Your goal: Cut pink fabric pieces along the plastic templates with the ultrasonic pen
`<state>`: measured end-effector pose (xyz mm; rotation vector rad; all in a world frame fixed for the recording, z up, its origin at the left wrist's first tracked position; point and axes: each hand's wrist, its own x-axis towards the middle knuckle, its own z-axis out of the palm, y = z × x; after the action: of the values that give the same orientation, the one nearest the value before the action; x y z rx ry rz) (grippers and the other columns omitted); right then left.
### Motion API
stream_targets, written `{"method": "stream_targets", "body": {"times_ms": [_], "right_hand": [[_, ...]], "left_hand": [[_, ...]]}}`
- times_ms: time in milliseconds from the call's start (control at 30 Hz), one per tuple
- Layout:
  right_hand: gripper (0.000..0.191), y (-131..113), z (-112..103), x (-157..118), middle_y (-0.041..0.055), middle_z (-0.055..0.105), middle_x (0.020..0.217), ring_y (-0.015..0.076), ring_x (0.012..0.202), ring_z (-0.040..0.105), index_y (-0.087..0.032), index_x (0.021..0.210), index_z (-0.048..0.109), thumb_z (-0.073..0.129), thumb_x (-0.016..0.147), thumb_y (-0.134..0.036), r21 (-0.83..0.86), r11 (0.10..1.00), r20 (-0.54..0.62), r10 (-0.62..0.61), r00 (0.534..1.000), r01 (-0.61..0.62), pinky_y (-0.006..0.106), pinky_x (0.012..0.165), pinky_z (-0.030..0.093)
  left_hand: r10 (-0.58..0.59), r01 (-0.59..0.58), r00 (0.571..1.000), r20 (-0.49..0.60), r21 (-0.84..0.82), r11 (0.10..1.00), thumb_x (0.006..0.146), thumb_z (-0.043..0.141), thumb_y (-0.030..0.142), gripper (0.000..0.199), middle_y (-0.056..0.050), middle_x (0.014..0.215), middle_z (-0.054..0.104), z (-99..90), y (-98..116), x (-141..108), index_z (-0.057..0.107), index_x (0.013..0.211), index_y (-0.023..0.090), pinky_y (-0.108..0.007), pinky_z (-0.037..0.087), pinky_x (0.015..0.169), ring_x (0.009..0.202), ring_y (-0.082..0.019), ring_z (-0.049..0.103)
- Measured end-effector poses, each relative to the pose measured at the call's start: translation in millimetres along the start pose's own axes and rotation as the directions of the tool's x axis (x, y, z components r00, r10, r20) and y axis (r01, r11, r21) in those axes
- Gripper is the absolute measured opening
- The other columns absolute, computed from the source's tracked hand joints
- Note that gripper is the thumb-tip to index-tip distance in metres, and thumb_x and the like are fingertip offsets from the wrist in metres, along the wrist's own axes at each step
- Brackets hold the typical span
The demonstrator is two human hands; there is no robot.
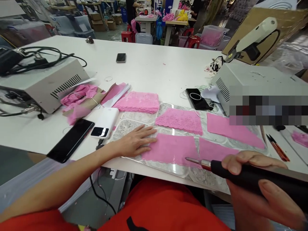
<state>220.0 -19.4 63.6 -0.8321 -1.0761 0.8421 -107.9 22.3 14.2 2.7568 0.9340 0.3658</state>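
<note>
The left hand lay flat, fingers slightly spread and gripping nothing, tips at the left edge of a flat, rectangular pink fabric panel on a clear-topped, grey-patterned board. The right hand had its fingers clamped around a black-handled, pen-shaped tool. Its thin metal tip stood over the panel's corner closest to the right fingers; contact could not be confirmed. A scalloped pink lace piece lay beyond the left fingertips. The step in hand was judged to be tool work near the panel's edge; the next move appeared to call for steady left fingers and exact tip placement.
</note>
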Motion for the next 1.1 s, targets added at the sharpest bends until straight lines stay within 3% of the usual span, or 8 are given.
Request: {"method": "stream_targets", "body": {"times_ms": [233,400,567,800,1100], "right_hand": [[0.022,9.9,30.9,-11.7,0.0045,0.055,0.072,0.0175,0.053,0.049,-0.023,0.082,0.067,0.057,0.063,-0.024,0.089,0.994,0.125,0.055,0.991,-0.066,0.043,0.050,0.048],[0.017,15.0,60.1,-17.8,0.0022,0.057,0.077,0.0154,0.057,0.052,-0.024,0.090,0.065,0.062,0.074,-0.030,0.148,0.981,0.316,0.070,0.946,-0.123,0.039,0.057,0.052],[0.017,20.1,81.4,-24.0,0.0020,0.058,0.083,0.0132,0.061,0.053,-0.023,0.093,0.063,0.064,0.079,-0.033,0.203,0.961,0.386,0.097,0.918,-0.187,0.037,0.062,0.053],[0.018,30.6,95.3,-28.1,0.0013,0.058,0.082,0.0120,0.059,0.056,-0.021,0.092,0.063,0.065,0.079,-0.032,0.233,0.954,0.429,0.073,0.901,-0.188,0.033,0.058,0.053],[0.016,31.0,98.3,-26.7,0.0016,0.060,0.081,0.0123,0.058,0.057,-0.021,0.091,0.063,0.065,0.079,-0.031,0.225,0.959,0.449,0.057,0.892,-0.174,0.034,0.057,0.054]], "left_hand": [[-0.021,0.022,1.000,0.013,-0.008,1.000,0.099,0.048,0.037,0.040,-0.013,0.150,0.041,-2.5,3.7,-1.3,0.055,0.134,0.019,-0.046,0.025,0.118,0.143,-0.025,0.032],[-0.028,0.028,1.000,0.006,0.009,1.000,0.098,0.049,0.037,0.038,-0.013,0.148,0.044,0.2,4.4,-3.5,0.059,0.130,0.018,-0.044,0.027,0.117,0.141,-0.027,0.035],[-0.033,0.033,0.999,0.011,0.016,0.999,0.097,0.052,0.039,0.038,-0.012,0.149,0.043,3.6,5.5,-3.3,0.059,0.129,0.020,-0.045,0.027,0.116,0.142,-0.027,0.034],[-0.041,0.041,0.999,0.011,0.009,0.999,0.097,0.053,0.037,0.037,-0.011,0.149,0.043,3.1,6.1,-2.6,0.060,0.128,0.020,-0.045,0.029,0.115,0.142,-0.027,0.034],[-0.043,0.043,0.999,0.003,0.005,0.999,0.095,0.055,0.037,0.036,-0.010,0.148,0.045,2.0,7.4,-2.7,0.061,0.127,0.022,-0.045,0.030,0.115,0.142,-0.027,0.034]]}}
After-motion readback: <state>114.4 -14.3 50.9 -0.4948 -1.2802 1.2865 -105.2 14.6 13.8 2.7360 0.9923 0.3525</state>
